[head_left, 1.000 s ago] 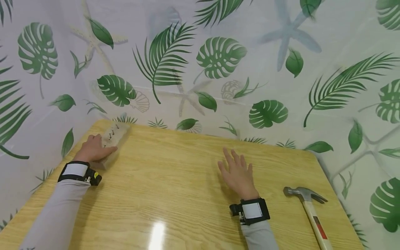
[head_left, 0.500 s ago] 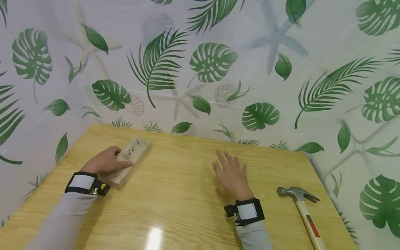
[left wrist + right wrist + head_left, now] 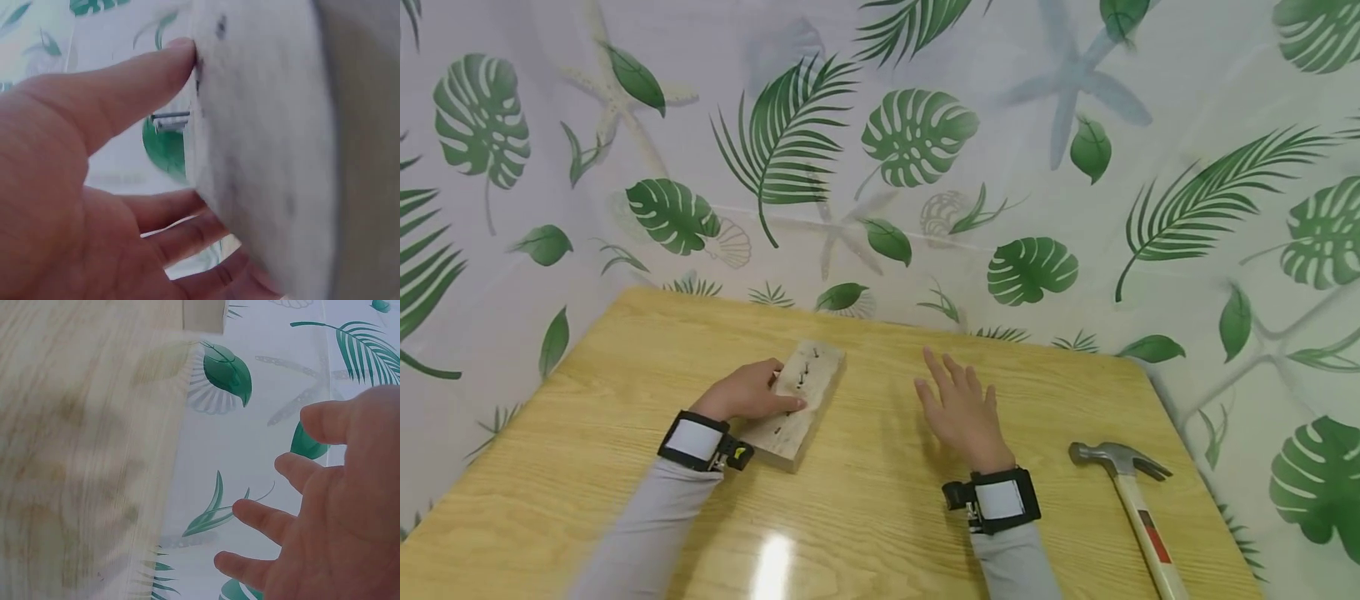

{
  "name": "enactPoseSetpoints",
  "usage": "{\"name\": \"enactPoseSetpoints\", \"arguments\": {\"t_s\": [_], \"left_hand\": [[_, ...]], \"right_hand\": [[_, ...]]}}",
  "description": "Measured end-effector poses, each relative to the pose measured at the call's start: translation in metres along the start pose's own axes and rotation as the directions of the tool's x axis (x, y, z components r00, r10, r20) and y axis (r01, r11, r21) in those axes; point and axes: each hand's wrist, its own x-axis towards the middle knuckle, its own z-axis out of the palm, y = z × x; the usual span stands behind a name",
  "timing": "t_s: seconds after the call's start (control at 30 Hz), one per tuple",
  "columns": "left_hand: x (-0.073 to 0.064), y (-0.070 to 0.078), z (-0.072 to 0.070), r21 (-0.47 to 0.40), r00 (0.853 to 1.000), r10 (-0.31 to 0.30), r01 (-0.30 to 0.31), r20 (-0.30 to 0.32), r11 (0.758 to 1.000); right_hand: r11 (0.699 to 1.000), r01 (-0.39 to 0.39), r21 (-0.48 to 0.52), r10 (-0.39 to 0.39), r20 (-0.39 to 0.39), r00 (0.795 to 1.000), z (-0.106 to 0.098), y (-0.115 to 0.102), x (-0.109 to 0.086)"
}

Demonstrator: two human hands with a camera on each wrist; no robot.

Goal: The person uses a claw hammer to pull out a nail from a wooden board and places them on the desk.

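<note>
A pale wooden block is held near mid-table by my left hand, thumb across its top and fingers at its far-left side. Several dark nails stick up from the block. The left wrist view shows the block close up, thumb and fingers about its edge, with nails jutting out between them. My right hand is spread over the table with nothing in it. In the right wrist view its fingers are apart, and an end of the block shows at the top.
A claw hammer with a light handle and a red band lies right of my right hand. The yellow wood-grain table ends at a leaf-patterned sheet behind and at both sides.
My left hand has carried the wooden block from the table's far-left corner rightward and nearer to the middle. My right hand has hardly moved, and the hammer lies where it was.
</note>
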Motion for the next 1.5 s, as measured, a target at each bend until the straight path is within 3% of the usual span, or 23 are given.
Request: {"name": "enactPoseSetpoints", "arguments": {"t_s": [0.13,0.33,0.53,0.63,0.8,1.0,1.17,1.3,1.5], "left_hand": [[0.006,0.020,0.018,-0.037,0.999,0.033,-0.034,-0.015,0.999],[0.011,0.044,0.038,-0.003,0.997,0.064,-0.064,-0.047,0.998],[0.016,0.057,0.056,-0.085,0.994,0.079,-0.086,-0.081,0.993],[0.015,0.063,0.061,-0.167,0.994,0.080,-0.091,-0.071,0.982],[0.016,0.066,0.064,-0.286,0.995,0.083,-0.095,-0.052,0.954],[0.017,0.063,0.064,-0.333,0.997,0.074,-0.080,-0.032,0.940],[0.017,0.053,0.056,-0.358,0.999,0.042,-0.046,-0.019,0.933],[0.020,0.037,0.048,-0.426,0.999,0.044,-0.039,0.002,0.904],[0.025,0.018,0.042,-0.627,0.995,0.069,-0.008,0.072,0.779]], "right_hand": [[1.000,0.000,0.008,0.000,0.002,1.000,-0.002,-0.001,0.000],[1.000,0.004,0.006,-0.004,0.011,1.000,-0.003,-0.001,0.000],[1.000,0.000,-0.002,0.000,0.021,1.000,-0.004,-0.001,0.002],[1.000,0.005,-0.002,-0.005,0.022,1.000,-0.003,0.000,0.002],[1.000,0.002,-0.002,-0.002,0.018,1.000,-0.006,-0.002,0.000],[1.000,-0.001,-0.001,0.001,0.028,1.000,-0.008,-0.005,-0.004],[0.999,0.032,-0.002,-0.032,-0.013,0.999,-0.009,-0.006,-0.001],[0.997,0.073,-0.026,-0.075,-0.046,0.996,-0.016,-0.010,0.000],[1.000,0.007,0.026,-0.007,0.025,1.000,-0.030,-0.013,-0.017]]}}
